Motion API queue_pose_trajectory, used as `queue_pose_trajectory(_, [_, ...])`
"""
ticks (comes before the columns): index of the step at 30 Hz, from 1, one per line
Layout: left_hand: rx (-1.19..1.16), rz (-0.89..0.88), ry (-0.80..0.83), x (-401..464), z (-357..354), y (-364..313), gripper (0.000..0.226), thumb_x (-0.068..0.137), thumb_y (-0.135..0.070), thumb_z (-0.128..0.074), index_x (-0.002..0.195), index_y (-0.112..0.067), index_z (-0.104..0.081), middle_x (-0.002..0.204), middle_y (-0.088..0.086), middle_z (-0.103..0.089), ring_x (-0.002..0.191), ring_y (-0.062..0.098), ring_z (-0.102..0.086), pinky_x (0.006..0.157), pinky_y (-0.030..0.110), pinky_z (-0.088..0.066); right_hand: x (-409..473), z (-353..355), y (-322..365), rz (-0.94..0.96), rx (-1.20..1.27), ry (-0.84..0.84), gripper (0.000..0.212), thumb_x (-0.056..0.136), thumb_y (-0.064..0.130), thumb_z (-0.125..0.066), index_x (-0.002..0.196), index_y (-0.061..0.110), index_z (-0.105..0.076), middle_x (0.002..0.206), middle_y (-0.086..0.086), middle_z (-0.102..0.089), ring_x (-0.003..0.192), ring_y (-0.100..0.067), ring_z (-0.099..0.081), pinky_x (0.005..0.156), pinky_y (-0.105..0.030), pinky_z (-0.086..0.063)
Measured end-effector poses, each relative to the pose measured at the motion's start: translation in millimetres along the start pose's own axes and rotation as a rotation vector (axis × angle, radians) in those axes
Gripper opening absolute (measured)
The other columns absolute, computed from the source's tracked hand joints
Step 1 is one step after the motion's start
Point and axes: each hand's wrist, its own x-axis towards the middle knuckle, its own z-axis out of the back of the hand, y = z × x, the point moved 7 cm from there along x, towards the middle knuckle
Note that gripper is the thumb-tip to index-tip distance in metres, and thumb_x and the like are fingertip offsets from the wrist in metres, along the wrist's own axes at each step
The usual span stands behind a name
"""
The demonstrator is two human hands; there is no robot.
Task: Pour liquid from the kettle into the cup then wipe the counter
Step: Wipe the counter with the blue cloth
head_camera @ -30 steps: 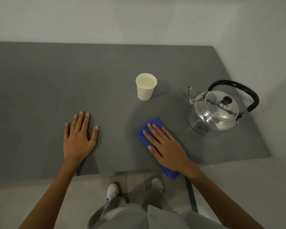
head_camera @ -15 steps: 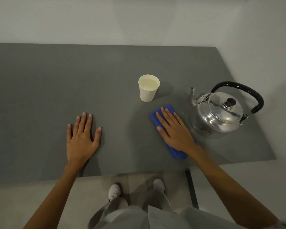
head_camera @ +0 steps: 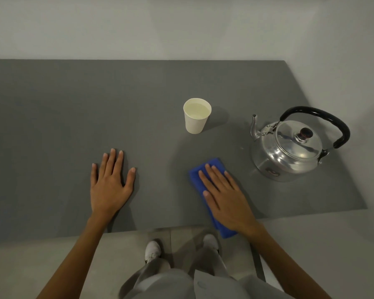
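Now right hand [head_camera: 226, 199] flat, fingers [head_camera: 212, 175] together, pressing blue folded cloth [head_camera: 200, 178] onto grey worktop [head_camera: 73, 126] near white paper cup [head_camera: 196, 117]; left hand [head_camera: 109, 184] flat, fingers spread.

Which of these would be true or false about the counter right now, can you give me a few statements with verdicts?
1. The cup holds liquid. True.
2. The right hand presses flat on the blue cloth. True.
3. The left hand grips the kettle. False: it lies flat on the counter, far from the kettle.
4. The kettle's lid is off. False: the lid is on.
5. The cloth overhangs the counter's near edge. True.
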Motion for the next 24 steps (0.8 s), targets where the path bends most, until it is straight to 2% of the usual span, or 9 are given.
queue_pose_trajectory(4, [0.007,0.009,-0.006,-1,0,1,0.069,0.091,-0.059,-0.020,0.150,-0.022,-0.023,0.159,0.001,-0.022,0.148,0.014,-0.011,0.122,0.041,-0.003,32,11,-23,-0.106,-0.017,-0.037,0.054,0.099,0.042,-0.009,0.148,0.023,0.002,0.159,-0.001,-0.004,0.147,-0.016,0.002,0.120,-0.038,-0.003])
queue_pose_trajectory(7, [0.017,0.009,-0.008,-1,-2,2,0.068,0.092,-0.059,-0.020,0.150,-0.023,-0.022,0.159,0.000,-0.021,0.148,0.013,-0.010,0.121,0.040,-0.002,64,11,-11,-0.183,-0.026,-0.084,0.054,0.101,0.035,-0.020,0.150,0.018,-0.006,0.160,-0.006,-0.009,0.147,-0.022,-0.004,0.120,-0.041,-0.004])
queue_pose_trajectory(10, [0.027,0.009,-0.005,-1,-4,2,0.067,0.093,-0.059,-0.021,0.150,-0.024,-0.022,0.159,0.000,-0.022,0.148,0.014,-0.011,0.121,0.040,-0.002,85,6,16,-0.228,-0.009,-0.095,0.054,0.101,0.033,-0.019,0.151,0.015,-0.008,0.160,-0.009,-0.007,0.147,-0.024,-0.002,0.119,-0.041,0.000])
queue_pose_trajectory(13, [0.026,0.011,-0.006,0,-3,2,0.067,0.092,-0.058,-0.021,0.150,-0.023,-0.023,0.159,0.000,-0.023,0.148,0.015,-0.013,0.121,0.040,-0.003,95,2,59,-0.146,0.030,-0.101,0.054,0.101,0.032,-0.020,0.151,0.014,-0.008,0.160,-0.010,-0.007,0.147,-0.025,-0.001,0.120,-0.043,0.000])
queue_pose_trajectory(18, [0.017,0.009,-0.015,1,-1,1,0.068,0.092,-0.057,-0.022,0.149,-0.022,-0.025,0.158,0.001,-0.025,0.148,0.016,-0.015,0.121,0.041,-0.006,69,-9,109,0.112,0.016,-0.047,0.054,0.100,0.034,-0.018,0.151,0.016,-0.010,0.160,-0.007,-0.010,0.147,-0.022,-0.003,0.120,-0.043,-0.006])
queue_pose_trajectory(21, [0.008,0.014,-0.009,1,-1,2,0.068,0.092,-0.058,-0.021,0.149,-0.023,-0.025,0.159,0.000,-0.024,0.148,0.014,-0.014,0.121,0.041,-0.005,27,-13,83,0.194,0.002,-0.006,0.054,0.101,0.038,-0.017,0.151,0.021,-0.009,0.160,-0.002,-0.010,0.147,-0.017,-0.004,0.119,-0.044,-0.009])
queue_pose_trajectory(24, [0.022,0.014,-0.001,-1,-1,2,0.068,0.092,-0.058,-0.020,0.150,-0.023,-0.022,0.159,-0.001,-0.021,0.148,0.013,-0.010,0.122,0.040,-0.004,19,-7,29,0.082,0.006,0.005,0.055,0.100,0.043,-0.009,0.151,0.024,-0.002,0.160,0.002,-0.002,0.147,-0.014,0.002,0.120,-0.042,-0.010])
